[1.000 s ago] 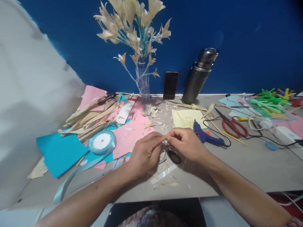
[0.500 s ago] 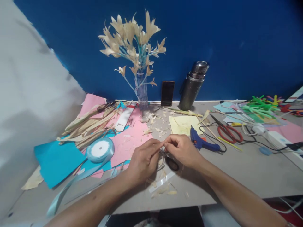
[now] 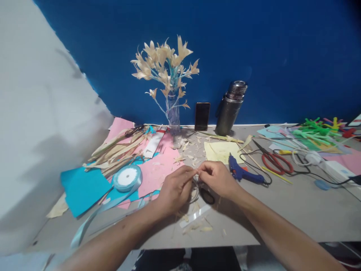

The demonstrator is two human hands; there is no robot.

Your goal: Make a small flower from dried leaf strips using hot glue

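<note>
Over the middle of the table, my left hand (image 3: 176,188) and my right hand (image 3: 216,178) meet with their fingertips pinched together. Whatever lies between the fingers is too small to make out. Just under the hands is a pair of small black-handled scissors (image 3: 207,196), partly covered, beside a loop of pale wire or cord (image 3: 194,194). Closer to me, a clear strip (image 3: 196,215) lies among scraps of dried husk (image 3: 207,228). A blue glue gun (image 3: 244,173) rests right of my right hand. Left of my left hand sits a roll of light blue ribbon (image 3: 127,178).
Pale husk flowers (image 3: 165,62) stand in a clear vase (image 3: 173,114) at the back, near a phone (image 3: 202,116) and a steel flask (image 3: 231,109). Husk strips (image 3: 118,150) lie on coloured paper at left. Red-handled scissors (image 3: 278,163), cables and green pipe cleaners (image 3: 313,131) are at right.
The view has tilted up and turned slightly left, so the table's objects sit lower and further right. Both hands keep nearly the same pose, fingertips still together.
</note>
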